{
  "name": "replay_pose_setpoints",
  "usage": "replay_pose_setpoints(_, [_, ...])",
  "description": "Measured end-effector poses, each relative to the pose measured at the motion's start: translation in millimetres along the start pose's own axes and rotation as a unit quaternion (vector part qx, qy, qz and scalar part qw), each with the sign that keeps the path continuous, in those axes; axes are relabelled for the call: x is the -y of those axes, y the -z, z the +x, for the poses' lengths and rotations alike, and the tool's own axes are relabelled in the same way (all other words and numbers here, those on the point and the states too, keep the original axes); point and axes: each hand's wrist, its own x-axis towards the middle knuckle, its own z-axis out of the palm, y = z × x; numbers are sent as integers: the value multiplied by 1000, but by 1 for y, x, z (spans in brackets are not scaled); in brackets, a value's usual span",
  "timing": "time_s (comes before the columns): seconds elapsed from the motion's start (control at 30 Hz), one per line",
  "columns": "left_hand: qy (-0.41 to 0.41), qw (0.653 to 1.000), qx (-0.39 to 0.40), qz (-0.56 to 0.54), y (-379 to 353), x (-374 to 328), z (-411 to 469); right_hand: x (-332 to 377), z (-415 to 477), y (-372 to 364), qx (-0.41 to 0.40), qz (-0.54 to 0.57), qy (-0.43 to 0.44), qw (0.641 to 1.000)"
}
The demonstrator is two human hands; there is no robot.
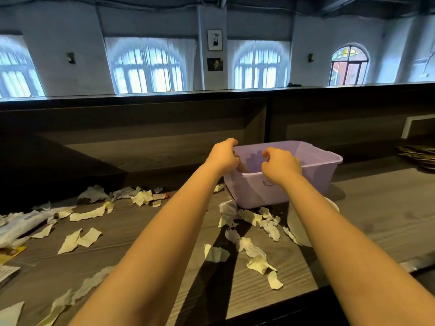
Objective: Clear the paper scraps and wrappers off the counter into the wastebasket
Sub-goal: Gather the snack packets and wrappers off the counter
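Note:
A lilac plastic wastebasket (313, 182) stands on the wooden counter (376, 208), right of middle. My left hand (223, 154) is at its near-left corner, fingers curled down over the rim, with nothing seen in them. My right hand (281, 164) hovers above the near rim, fingers bent and apart, holding nothing. Torn paper scraps (256, 252) lie in front of the basket between my arms. More paper scraps (87, 215) are strewn across the left half of the counter. The inside of the basket is mostly hidden.
A white plate (297, 228) sits under my right forearm, beside the basket. Crumpled newspaper (18, 227) and a yellow packet (11, 251) lie at the far left. A dark stack (419, 156) rests at the right edge. A raised ledge runs behind the counter.

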Motion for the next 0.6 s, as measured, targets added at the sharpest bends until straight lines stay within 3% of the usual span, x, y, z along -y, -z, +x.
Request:
replay_pose_setpoints(0.17, [23,999,-27,5,11,18,-9,16,-7,1,-19,-18,42,999])
replay_pose_setpoints(0.33, [72,991,-35,104,50,71,-36,56,-22,-3,-36,-68,133,988])
replay_pose_setpoints(0.6, [127,972,-30,194,113,151,-102,140,-64,-39,42,-42,229,972])
